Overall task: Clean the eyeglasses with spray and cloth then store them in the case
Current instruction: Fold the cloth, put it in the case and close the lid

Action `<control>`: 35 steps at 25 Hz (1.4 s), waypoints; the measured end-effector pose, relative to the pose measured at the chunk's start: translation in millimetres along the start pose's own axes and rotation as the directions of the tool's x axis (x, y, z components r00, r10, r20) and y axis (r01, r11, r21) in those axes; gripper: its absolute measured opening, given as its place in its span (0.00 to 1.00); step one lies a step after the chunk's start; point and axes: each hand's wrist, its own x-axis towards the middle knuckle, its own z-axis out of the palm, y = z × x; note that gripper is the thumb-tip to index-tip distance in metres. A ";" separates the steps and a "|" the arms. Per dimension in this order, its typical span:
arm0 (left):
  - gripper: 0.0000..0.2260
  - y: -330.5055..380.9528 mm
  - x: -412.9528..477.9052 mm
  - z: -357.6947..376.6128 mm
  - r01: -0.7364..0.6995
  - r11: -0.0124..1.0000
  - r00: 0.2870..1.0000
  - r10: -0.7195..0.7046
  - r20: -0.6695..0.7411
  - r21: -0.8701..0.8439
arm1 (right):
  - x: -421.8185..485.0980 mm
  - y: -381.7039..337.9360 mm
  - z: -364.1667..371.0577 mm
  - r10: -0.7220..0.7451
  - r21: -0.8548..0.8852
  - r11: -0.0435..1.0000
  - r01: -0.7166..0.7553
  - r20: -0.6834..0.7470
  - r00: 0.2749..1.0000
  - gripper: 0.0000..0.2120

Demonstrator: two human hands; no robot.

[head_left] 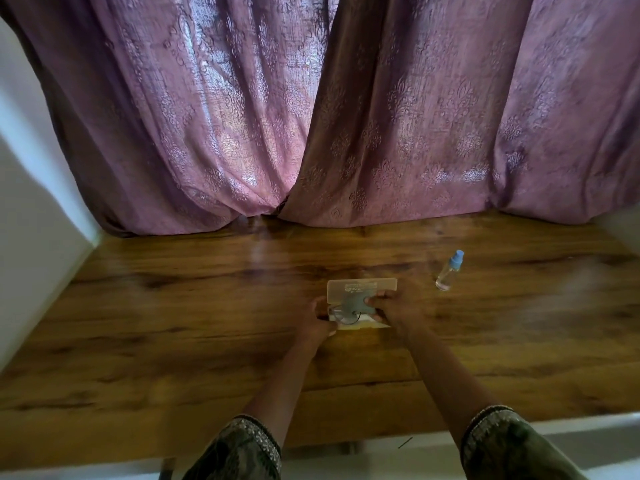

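A translucent pale glasses case [362, 285] lies open in the middle of the wooden table [173, 306], its lid tipped back. Inside the case I see the eyeglasses [343, 315] with a grey cloth [356, 304] lying over them. My left hand [320, 318] grips the case's left end. My right hand [394, 311] curls its fingers over the right end of the glasses and cloth. A small clear spray bottle [449, 271] with a blue cap stands apart, to the right of the case.
Purple patterned curtains [311, 116] hang down to the table's far edge. A white wall [31, 202] borders the table on the left. The table's near edge runs just above my sleeves.
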 end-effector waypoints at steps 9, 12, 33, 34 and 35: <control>0.30 5.4 -6.7 -1.8 0.023 1.000 0.999 -0.023 0.046 0.007 | 9.4 11.4 -11.7 -0.086 -0.284 0.958 0.044 -0.138 0.987 0.07; 0.30 8.3 -9.4 -2.9 0.028 1.000 0.998 -0.028 0.049 0.003 | 6.0 14.2 -13.8 -0.175 -0.429 0.900 0.075 -0.200 0.964 0.08; 0.27 10.7 -9.9 -12.5 0.095 0.979 0.981 -0.061 0.184 -0.182 | -7.0 27.5 -46.0 -0.010 -0.045 0.999 0.008 -0.066 0.998 0.17; 0.26 12.3 -11.3 -13.6 0.109 0.974 0.976 -0.066 0.208 -0.200 | -9.3 27.4 -48.4 -0.012 -0.006 1.000 0.011 -0.039 0.999 0.16; 0.25 13.9 -12.3 -14.4 0.122 0.967 0.971 -0.071 0.227 -0.222 | -11.6 27.4 -51.1 -0.016 0.038 0.999 0.016 -0.010 1.000 0.16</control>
